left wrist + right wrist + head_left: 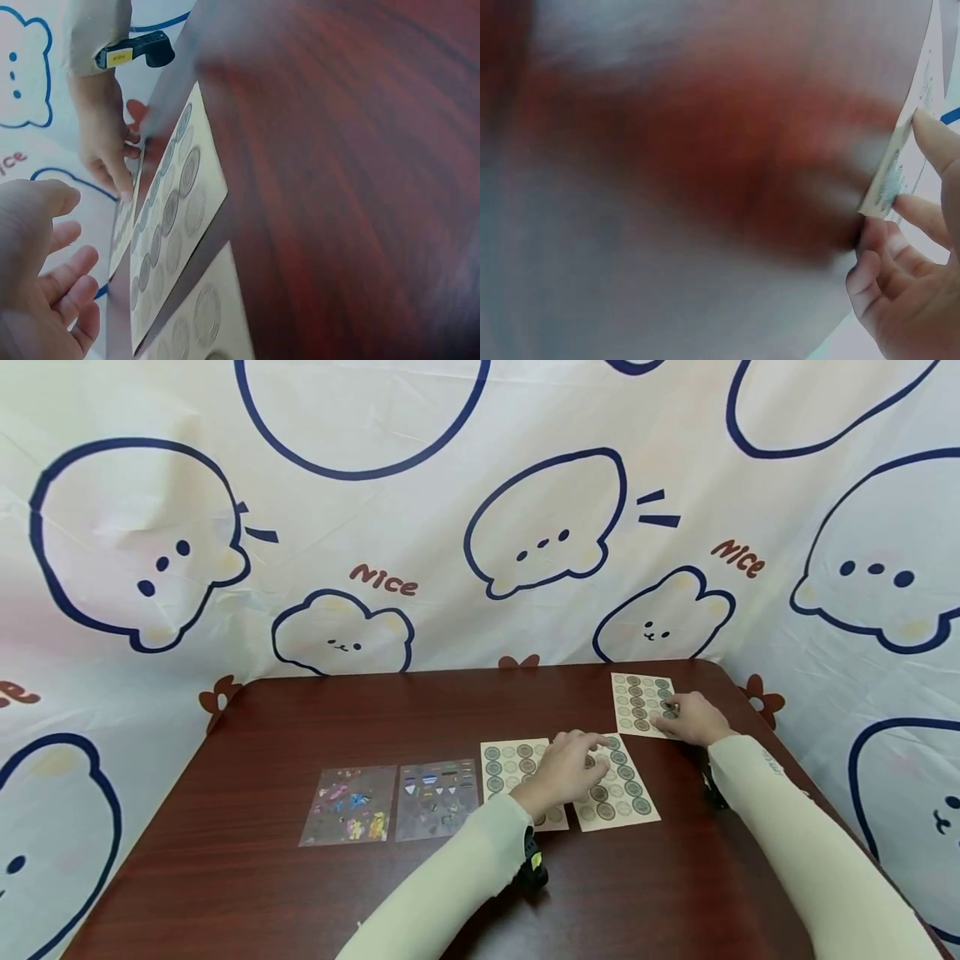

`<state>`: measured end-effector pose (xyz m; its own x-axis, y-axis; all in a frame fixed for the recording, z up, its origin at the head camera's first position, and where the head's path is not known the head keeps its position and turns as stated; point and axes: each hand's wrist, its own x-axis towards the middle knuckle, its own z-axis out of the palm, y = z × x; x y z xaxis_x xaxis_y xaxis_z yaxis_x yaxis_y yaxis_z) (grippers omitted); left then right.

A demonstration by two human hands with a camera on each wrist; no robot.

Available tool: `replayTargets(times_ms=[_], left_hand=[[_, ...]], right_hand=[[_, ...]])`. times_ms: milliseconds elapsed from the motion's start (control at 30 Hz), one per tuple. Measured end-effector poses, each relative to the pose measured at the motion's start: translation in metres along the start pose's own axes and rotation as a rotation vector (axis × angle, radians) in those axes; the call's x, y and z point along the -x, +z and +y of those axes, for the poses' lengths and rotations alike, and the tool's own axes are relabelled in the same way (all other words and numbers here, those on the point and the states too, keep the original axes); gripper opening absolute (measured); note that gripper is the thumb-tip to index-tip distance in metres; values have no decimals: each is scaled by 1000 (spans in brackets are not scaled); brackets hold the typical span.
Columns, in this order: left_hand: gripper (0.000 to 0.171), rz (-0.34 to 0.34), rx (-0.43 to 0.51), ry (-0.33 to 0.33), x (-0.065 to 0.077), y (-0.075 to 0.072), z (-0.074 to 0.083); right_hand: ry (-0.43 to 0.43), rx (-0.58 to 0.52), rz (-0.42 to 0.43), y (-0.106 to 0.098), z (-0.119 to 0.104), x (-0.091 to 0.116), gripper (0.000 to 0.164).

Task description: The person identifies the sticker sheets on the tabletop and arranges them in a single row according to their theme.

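Observation:
In the head view, a cream sheet of round stickers (630, 689) lies at the table's back right. My right hand (693, 718) holds its right edge; in the right wrist view the fingertips (924, 139) meet the sheet near a corner. My left hand (566, 768), fingers loosely bent and holding nothing, hovers above two more sticker sheets, a left one (513, 756) and a slanted one (618, 789), hiding parts of both. The left wrist view shows the hand (45, 277) apart from the sheets. Two clear sheets with small colourful stickers, a left one (348, 810) and a right one (438, 802), lie further left.
The dark brown wooden table (300, 910) ends at a cloth backdrop (435, 527) printed with cartoon outlines. The cloth also rises along both sides. A black wrist strap (534, 864) with a small device sits on the left sleeve.

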<state>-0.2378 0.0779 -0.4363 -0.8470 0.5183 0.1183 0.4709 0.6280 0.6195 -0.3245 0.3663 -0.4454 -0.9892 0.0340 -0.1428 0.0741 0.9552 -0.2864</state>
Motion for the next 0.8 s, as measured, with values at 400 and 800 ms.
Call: replayTargets(times_ms=[400, 800], left_hand=[[40, 2, -63, -56, 2, -17, -14], [42, 19, -30, -69, -4, -32, -22]], right_hand=[[33, 59, -15, -5, -19, -16, 63], [-36, -1, -138, -3, -53, -28, 70]])
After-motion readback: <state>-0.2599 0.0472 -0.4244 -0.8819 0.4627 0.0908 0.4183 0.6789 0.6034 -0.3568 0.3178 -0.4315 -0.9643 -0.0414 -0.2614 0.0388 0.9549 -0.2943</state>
